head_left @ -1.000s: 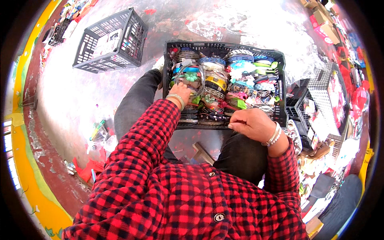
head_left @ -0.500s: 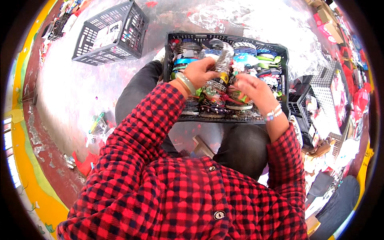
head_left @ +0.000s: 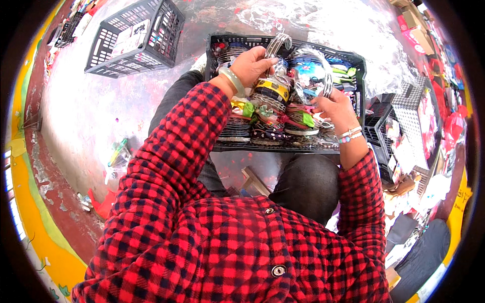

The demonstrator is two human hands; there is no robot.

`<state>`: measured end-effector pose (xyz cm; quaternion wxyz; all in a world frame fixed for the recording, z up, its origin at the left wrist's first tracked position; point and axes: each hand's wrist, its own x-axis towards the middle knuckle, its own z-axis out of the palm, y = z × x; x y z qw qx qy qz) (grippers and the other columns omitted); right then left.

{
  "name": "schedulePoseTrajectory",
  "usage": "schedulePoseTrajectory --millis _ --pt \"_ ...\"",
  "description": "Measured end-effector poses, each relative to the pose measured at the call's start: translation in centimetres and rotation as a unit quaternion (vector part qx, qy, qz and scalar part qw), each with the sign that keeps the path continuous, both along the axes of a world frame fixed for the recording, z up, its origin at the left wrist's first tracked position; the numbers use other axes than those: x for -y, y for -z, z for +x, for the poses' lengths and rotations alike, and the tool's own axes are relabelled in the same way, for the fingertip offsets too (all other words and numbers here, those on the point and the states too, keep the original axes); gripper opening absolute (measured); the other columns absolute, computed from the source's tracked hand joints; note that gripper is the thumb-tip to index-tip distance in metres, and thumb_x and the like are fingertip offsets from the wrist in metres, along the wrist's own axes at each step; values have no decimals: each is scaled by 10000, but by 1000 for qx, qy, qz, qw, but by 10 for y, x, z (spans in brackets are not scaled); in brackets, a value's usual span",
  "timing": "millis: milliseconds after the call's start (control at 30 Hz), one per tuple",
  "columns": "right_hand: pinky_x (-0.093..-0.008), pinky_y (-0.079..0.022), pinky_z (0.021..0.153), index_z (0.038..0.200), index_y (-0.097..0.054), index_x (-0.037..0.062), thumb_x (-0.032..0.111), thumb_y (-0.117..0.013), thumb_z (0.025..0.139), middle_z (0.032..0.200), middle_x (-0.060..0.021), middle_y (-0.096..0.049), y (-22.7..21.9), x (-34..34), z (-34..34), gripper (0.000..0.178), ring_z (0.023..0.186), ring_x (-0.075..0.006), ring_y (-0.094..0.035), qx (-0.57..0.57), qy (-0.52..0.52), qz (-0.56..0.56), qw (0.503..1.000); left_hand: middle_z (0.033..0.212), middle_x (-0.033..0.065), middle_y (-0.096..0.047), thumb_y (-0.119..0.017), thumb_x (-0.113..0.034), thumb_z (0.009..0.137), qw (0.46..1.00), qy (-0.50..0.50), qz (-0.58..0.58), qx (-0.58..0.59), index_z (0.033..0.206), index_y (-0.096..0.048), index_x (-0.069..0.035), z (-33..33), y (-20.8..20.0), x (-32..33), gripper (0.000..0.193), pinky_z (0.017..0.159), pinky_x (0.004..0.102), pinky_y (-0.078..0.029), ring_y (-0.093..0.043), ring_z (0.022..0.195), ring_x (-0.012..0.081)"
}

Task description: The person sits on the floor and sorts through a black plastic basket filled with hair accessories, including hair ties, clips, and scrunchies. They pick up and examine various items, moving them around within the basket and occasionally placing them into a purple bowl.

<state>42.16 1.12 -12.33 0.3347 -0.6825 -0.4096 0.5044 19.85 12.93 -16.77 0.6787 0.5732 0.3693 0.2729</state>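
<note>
A black plastic crate rests across my knees, filled with several bundles of coloured headbands. My left hand is raised over the crate's far side and grips one thin striped headband. My right hand holds a clear plastic bag of headbands upright above the crate, touching the bag's lower edge. Both sleeves are red and black check. A pale bangle sits on my left wrist and beaded bracelets on my right.
A second black crate lies on the silvery floor sheet at the upper left. More crates and packaged goods crowd the right side. A wooden stool piece shows between my legs. Scraps lie at the left.
Both hands have risen from the bundles in the crate. The right hand has lifted the clear bag, and the left hand has drawn a headband up from it.
</note>
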Motion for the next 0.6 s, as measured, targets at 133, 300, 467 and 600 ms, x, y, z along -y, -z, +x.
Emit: schedulePoseTrajectory --millis 133,300,467,600 --pt "-258 -408 517 818 -535 27 100 -622 713 651 -62 -571 -12 6 11 154 550 -111 -528 154 -60 29 986 738 16 -598 -538 -227 871 1000 9 -15 1 873 -504 -51 11 33 -7 180 538 203 -431 -529 596 71" --pt "-316 -428 621 1062 -495 93 106 -580 744 714 -98 -587 -49 18 14 329 664 -208 -586 196 -270 27 942 1147 158 -518 -571 -267 840 985 -87 -2 -147 1255 -378 22 -6 71 -25 542 727 287 -509 -529 1009 198" --pt "-353 -431 688 1067 -500 98 84 -585 764 828 -128 -587 -92 12 -23 315 750 -312 -564 325 -383 121 856 1150 81 -536 -618 -169 793 988 103 101 -52 1177 -503 -30 -37 -24 5 424 782 274 -476 -528 1001 163" --pt "-355 -442 730 1101 -500 102 117 -584 769 917 -155 -596 -85 0 -54 343 839 -319 -574 303 -421 175 837 998 19 -552 -586 -5 758 960 254 114 -21 1217 -490 -83 -61 -48 41 475 772 216 -449 -501 901 64"
